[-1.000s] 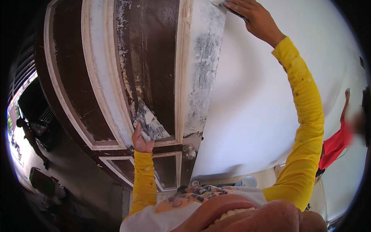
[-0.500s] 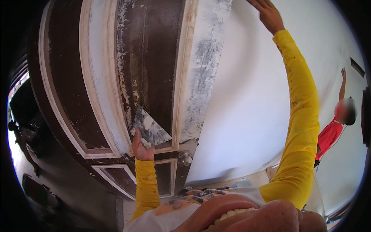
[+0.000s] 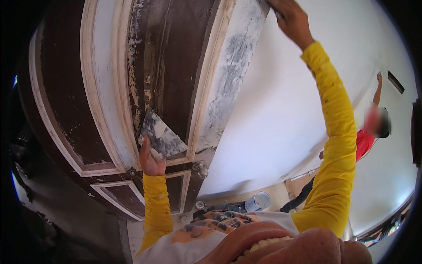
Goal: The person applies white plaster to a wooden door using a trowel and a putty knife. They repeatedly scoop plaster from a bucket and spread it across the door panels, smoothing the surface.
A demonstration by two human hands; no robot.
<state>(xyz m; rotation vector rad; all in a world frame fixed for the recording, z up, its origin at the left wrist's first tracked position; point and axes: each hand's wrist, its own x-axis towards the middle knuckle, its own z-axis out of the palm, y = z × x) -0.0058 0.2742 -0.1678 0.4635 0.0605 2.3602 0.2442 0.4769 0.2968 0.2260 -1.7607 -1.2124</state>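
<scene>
My left hand (image 3: 151, 162) is closed round the lower edge of a flat triangular plate (image 3: 163, 137) smeared with white and grey putty, a pale lump of it on its face. The plate is in front of a dark brown panel of a wooden door (image 3: 178, 66). At the top edge of the picture, my right hand (image 3: 293, 22) is raised to the door's white-smeared edge strip (image 3: 233, 61). Its fingers are closed on something thin and dark, mostly cut off by the frame, whose kind I cannot make out.
A round doorknob (image 3: 200, 169) juts out below the edge strip. On the floor stands a pale bucket (image 3: 257, 201). Beyond the white wall (image 3: 281, 105), at right, a person in a red shirt (image 3: 364, 143) reaches up to the wall. Dark shapes fill the left side.
My right hand has come lower into view, at the door's edge strip. The view has shifted, showing more of the bucket. My left hand still holds the plate.
</scene>
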